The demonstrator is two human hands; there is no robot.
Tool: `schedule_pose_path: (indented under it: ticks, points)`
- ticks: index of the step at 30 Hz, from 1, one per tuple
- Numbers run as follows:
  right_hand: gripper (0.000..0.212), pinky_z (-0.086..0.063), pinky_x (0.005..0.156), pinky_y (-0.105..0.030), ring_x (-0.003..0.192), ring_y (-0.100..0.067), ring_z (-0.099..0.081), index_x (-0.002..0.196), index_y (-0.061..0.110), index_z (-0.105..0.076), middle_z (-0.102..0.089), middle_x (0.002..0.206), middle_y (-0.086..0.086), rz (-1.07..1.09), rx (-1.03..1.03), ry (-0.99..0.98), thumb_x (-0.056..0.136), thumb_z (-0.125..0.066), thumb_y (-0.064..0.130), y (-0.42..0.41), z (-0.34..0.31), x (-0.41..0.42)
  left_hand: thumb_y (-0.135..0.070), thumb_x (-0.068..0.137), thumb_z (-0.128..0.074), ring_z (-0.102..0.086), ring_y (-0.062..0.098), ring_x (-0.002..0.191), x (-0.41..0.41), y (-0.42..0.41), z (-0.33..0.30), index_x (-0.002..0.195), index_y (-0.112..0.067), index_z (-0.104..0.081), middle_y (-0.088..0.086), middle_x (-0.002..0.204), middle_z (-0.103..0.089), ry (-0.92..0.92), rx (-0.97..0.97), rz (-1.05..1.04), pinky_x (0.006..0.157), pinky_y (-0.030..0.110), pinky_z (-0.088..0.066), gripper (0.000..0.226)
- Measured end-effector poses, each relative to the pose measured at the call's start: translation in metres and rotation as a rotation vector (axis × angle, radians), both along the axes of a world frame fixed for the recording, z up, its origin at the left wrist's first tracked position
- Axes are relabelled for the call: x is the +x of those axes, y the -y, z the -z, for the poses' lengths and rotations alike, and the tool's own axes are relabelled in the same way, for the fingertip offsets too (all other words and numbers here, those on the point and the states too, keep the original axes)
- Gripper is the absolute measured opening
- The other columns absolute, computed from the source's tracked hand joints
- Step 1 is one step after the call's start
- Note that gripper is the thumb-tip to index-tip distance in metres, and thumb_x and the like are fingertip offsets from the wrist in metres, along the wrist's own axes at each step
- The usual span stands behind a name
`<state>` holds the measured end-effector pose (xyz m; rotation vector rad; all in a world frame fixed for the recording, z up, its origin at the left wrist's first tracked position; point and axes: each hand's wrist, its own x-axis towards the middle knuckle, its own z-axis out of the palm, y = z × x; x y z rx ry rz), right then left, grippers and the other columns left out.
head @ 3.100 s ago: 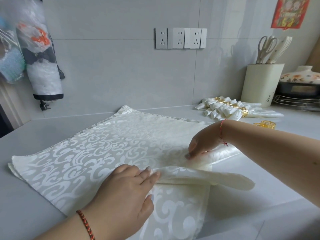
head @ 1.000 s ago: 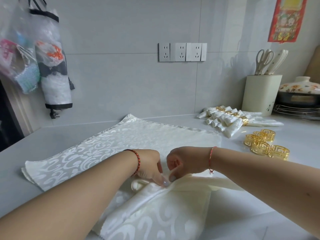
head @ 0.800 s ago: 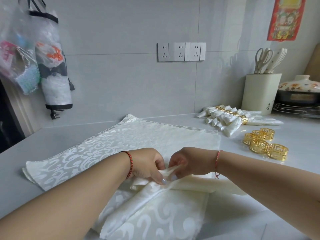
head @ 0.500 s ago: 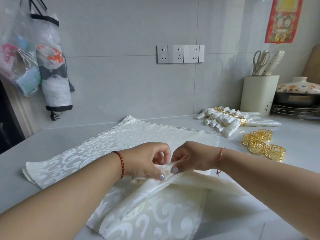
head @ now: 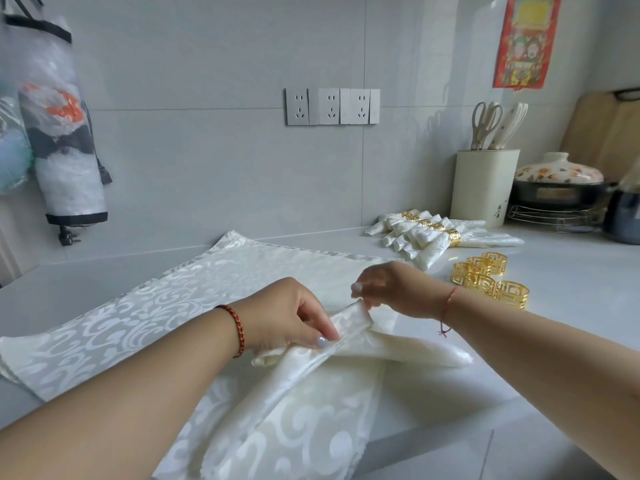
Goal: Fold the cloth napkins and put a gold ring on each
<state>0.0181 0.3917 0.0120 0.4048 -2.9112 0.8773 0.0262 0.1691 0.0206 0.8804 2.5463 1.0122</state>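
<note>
A white patterned cloth napkin [head: 284, 403] lies partly pleated on the grey counter, on top of a stack of flat napkins [head: 145, 306]. My left hand [head: 287, 313] pinches the gathered pleats near the napkin's middle. My right hand [head: 394, 289] grips the upper end of the same pleat, just right of my left hand. Several loose gold rings [head: 488, 278] sit on the counter to the right. Behind them lies a pile of folded napkins with gold rings [head: 426, 233] on them.
A cream utensil holder [head: 483, 185] with scissors stands at the back right beside a pot with a floral lid [head: 559, 178] on a wire rack. Plastic bags [head: 59, 133] hang on the left wall. The counter's front edge [head: 450, 441] runs close below the napkin.
Both hands have moved from the flat napkin's edge to its middle and gathered it into pleats. In the last half second my right hand has lifted the pleat's upper end slightly.
</note>
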Motion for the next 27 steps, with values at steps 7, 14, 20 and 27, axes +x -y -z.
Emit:
schedule_pose_path:
  ticks: [7, 14, 20, 27]
  points:
    - [0.041, -0.044, 0.091, -0.032, 0.115, -0.03, -0.052, 0.108, 0.015, -0.064, -0.062, 0.121, -0.011, 0.69, 0.683, -0.102, 0.089, -0.047, 0.047, -0.109, -0.003, -0.025, -0.004, 0.077, -0.077, -0.068, 0.012, 0.099, -0.009, 0.015, 0.007, 0.077, -0.044, -0.077, -0.009, 0.093, -0.076, -0.062, 0.037, -0.06, 0.091, 0.025, -0.05, 0.04]
    - [0.021, -0.04, 0.1, -0.034, 0.117, -0.026, -0.042, 0.09, 0.023, -0.064, -0.057, 0.119, -0.006, 0.658, 0.821, 0.051, 0.085, -0.056, 0.042, -0.126, 0.014, -0.033, -0.005, 0.079, -0.075, -0.068, 0.014, 0.095, -0.009, 0.031, 0.005, 0.078, -0.055, -0.073, -0.011, 0.095, -0.075, -0.085, 0.046, -0.063, 0.081, 0.018, -0.046, 0.05]
    - [0.024, -0.033, 0.052, -0.026, 0.062, -0.017, -0.05, 0.075, 0.01, -0.058, -0.057, 0.069, -0.004, 0.488, 0.22, -0.179, 0.088, -0.062, 0.03, -0.075, -0.015, -0.014, -0.025, 0.068, -0.078, -0.056, 0.011, 0.082, -0.013, 0.068, -0.007, 0.087, -0.053, -0.074, 0.016, 0.102, -0.07, -0.13, 0.076, -0.12, 0.075, 0.024, -0.039, 0.033]
    - [0.016, -0.053, 0.067, -0.029, 0.084, -0.019, -0.062, 0.098, 0.017, -0.067, -0.066, 0.099, -0.011, 0.047, -0.778, -0.038, 0.089, -0.062, 0.005, -0.021, -0.026, -0.028, -0.022, 0.069, -0.08, -0.052, 0.014, 0.082, -0.036, 0.112, -0.016, 0.089, -0.046, -0.076, 0.004, 0.09, -0.062, -0.09, 0.207, -0.268, 0.076, 0.024, -0.037, 0.032]
